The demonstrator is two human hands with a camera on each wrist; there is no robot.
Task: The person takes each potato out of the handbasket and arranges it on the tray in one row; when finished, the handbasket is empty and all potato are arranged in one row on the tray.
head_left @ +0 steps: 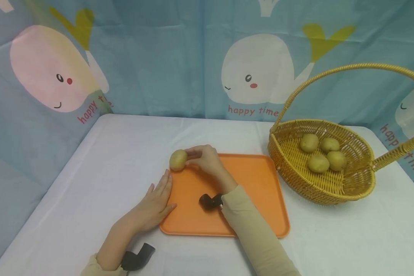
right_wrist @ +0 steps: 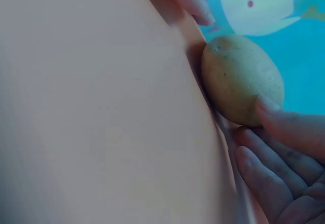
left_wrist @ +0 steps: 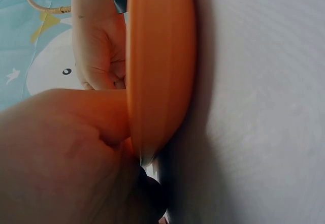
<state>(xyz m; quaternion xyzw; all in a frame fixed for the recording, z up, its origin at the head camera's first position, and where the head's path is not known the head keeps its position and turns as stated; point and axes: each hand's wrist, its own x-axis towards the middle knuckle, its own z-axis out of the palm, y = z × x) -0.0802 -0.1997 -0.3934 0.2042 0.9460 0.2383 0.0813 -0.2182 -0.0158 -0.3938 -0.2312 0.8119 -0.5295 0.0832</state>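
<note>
Step in hand, as judged from the grip: positioning one potato at the far left corner of the tray. The views do not decide between setting down and picking up.

The left hand [head_left: 154, 207] lies at the left edge of the tray [head_left: 250, 172]. Fingers: extended, close together along the rim; thumb spread apart from them, over the tray. Probable function: steadying the tray.

The right hand [head_left: 208, 161] reaches across the tray. Fingers: clamped on the potato [head_left: 178, 160], which is at the far left corner. Next move, if setting down: confirm that the potato sits inside the rim before parting the fingers, since its rounded form may roll. If lifting: secure the pinch first.

The basket [head_left: 294, 180], with four potatoes [head_left: 318, 163] inside, stands by the tray's right edge, toward the far right corner of the worktop [head_left: 331, 237].

Visibility limits, near to far:
- The worktop's near edge is out of frame.
- The left wrist unit [head_left: 138, 258] is partly hidden by the wrist.
- The right sleeve [head_left: 258, 234] covers part of the tray's near edge.
- In the left wrist view, the left fingertips cannot be seen.
- The potato covers the tray corner; contact between them cannot be confirmed.
- The basket's handle [head_left: 365, 67] is cut off at the right of the head view.
</note>
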